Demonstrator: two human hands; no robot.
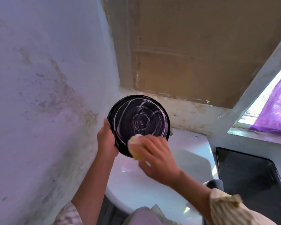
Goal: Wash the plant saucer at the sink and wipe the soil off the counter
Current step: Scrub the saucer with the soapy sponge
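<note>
**Saucer soaped, rinse and wipe still to come**

At the far left a stained wall [39,78] fills the view. Next to it the left hand [106,140] grips the rim of the black plant saucer [139,117], fingers curled round its left edge, holding it tilted up over the white sink [152,184]. White soap streaks cross the saucer's inner face — the scrubbing looks well under way, though no water is seen running and the suds are not rinsed off.

To the right, the right hand [154,153] holds a yellow sponge [135,148] and presses it against the saucer's lower edge, fingers wrapped over it. So both hands are clamped: one on the saucer, one on the sponge, close together.

Further right lies a black tray [250,176] on the table — its surface is dark and I cannot tell whether soil lies there. Judging by this, the washing is partway done; rinsing the saucer and wiping the table remain.
</note>
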